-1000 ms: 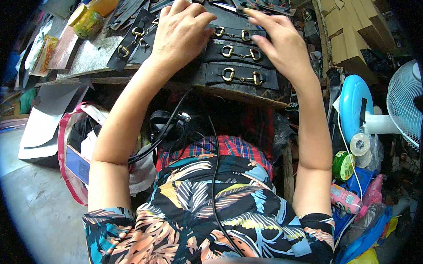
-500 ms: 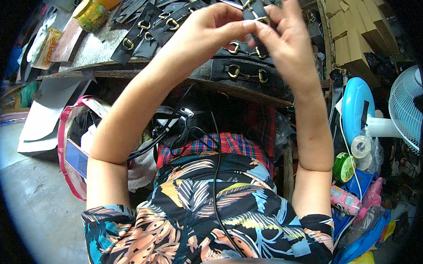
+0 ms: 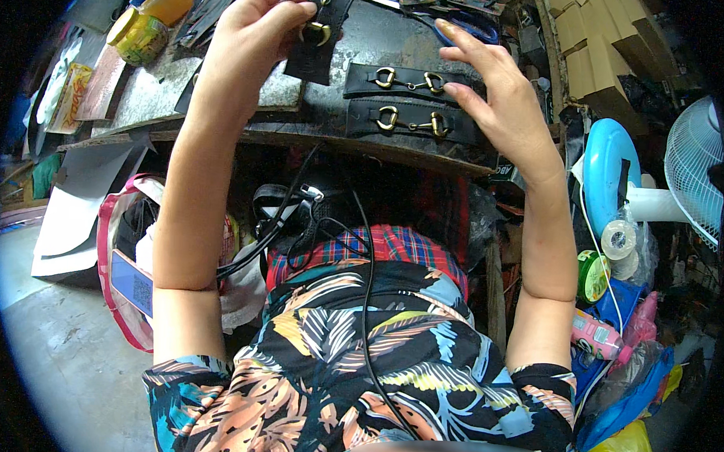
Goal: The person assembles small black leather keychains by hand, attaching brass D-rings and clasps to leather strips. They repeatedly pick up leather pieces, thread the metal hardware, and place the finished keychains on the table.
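Pinched in my left hand (image 3: 248,51), a black leather strap (image 3: 314,58) with brass-coloured horsebit hardware hangs over the far left part of the workbench. My right hand (image 3: 503,99) is spread open, its fingers apart and nothing in them. Just under its thumb and fingers lie two similar straps, one black strap (image 3: 411,85) behind another black strap (image 3: 365,122), both flat with their metal bits facing up. Beyond the right fingertips is a pair of scissors with blue handles (image 3: 482,27), partly hidden by the hand.
A yellow-lidded jar (image 3: 137,39) stands at the bench's far left. Cardboard pieces (image 3: 603,51) are stacked at the far right. A white fan (image 3: 693,174), a blue round object (image 3: 609,171) and a pink bottle (image 3: 599,335) are to my right. A pink-edged bag (image 3: 106,249) sits left.
My hands have parted: the left went left with the strap, the right moved down and right and opened. The scissors now lie on the bench. Several straps on the left are no longer visible there.
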### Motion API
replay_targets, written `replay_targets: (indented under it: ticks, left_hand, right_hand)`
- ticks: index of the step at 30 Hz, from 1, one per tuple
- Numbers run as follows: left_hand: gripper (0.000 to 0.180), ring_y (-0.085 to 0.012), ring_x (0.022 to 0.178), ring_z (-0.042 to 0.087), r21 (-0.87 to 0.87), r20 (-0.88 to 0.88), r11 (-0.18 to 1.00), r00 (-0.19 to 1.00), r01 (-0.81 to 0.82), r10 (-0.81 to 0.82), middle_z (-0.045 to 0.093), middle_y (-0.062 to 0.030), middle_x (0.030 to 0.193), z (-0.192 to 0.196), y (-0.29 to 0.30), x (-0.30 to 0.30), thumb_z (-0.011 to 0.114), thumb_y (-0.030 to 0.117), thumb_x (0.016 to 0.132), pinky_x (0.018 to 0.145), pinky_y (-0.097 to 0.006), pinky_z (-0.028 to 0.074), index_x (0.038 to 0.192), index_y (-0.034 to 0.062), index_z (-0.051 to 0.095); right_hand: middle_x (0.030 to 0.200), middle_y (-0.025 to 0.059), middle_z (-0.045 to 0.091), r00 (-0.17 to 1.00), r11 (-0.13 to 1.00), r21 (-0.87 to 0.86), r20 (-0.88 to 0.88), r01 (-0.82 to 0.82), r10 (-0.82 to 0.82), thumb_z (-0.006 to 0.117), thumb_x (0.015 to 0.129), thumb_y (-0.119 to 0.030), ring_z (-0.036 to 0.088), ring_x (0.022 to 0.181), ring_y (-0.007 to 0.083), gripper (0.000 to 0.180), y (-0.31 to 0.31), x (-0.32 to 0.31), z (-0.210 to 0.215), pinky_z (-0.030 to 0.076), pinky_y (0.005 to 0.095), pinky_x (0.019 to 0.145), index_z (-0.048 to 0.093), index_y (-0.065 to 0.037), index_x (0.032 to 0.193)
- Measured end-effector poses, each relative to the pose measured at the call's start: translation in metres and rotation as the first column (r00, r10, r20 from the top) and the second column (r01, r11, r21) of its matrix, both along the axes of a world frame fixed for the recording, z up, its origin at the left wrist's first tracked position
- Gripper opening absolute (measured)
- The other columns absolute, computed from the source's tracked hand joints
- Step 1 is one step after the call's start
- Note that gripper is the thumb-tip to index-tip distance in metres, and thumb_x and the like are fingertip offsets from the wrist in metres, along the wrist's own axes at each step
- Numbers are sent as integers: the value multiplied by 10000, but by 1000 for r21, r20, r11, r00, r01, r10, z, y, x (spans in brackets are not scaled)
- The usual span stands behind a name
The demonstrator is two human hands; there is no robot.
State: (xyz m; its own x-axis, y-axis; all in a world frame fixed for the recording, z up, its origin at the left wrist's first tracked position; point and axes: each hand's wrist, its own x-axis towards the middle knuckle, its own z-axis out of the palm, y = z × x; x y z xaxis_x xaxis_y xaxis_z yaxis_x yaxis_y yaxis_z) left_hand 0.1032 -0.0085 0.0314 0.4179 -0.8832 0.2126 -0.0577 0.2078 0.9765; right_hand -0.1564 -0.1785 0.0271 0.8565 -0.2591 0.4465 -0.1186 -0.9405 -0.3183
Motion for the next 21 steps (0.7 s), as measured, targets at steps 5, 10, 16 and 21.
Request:
replay_targets:
  ticks: [5, 10, 16, 21]
  left_hand:
    - [199, -36, 919, 588, -51, 389, 983, 903, -175, 181, 665, 20, 972, -28, 9, 5, 617, 132, 1006, 827, -205, 466, 1149, 3, 665]
    - [187, -64, 845, 634, -105, 551, 928, 756, -358, 354, 710, -25, 915, -45, 2, -4, 646, 120, 979, 788, -223, 505, 1118, 3, 690]
    - [202, -62, 928, 601, -129, 422, 938, 838, -322, 346, 683, -7, 999, -46, 5, 6, 624, 115, 1006, 853, -211, 471, 1144, -26, 667]
    - [182, -56, 858, 622, -169, 528, 908, 742, -384, 413, 694, -10, 958, -50, 10, -6, 632, 83, 996, 796, -217, 506, 1155, 1, 668]
  right_hand:
    - [1153, 104, 715, 992, 936, 332, 9, 115, -126, 664, 920, -52, 679, 1041, 183, 574, -7, -11, -1, 519, 309, 900, 524, -145, 1469]
    - [1153, 104, 720, 994, 931, 350, -15, 107, -109, 652, 940, -58, 682, 1040, 170, 549, -4, -12, 0, 525, 314, 917, 521, -132, 1468]
    - [1223, 104, 707, 998, 989, 133, -47, 56, -50, 723, 861, -74, 614, 1198, 293, 640, 10, 4, -8, 470, 393, 1043, 527, -157, 1465]
    - [1065, 95, 691, 998, 998, 62, -63, 3, 1, 753, 778, 11, 651, 1036, 251, 736, 6, 16, -10, 504, 383, 967, 534, -163, 1459]
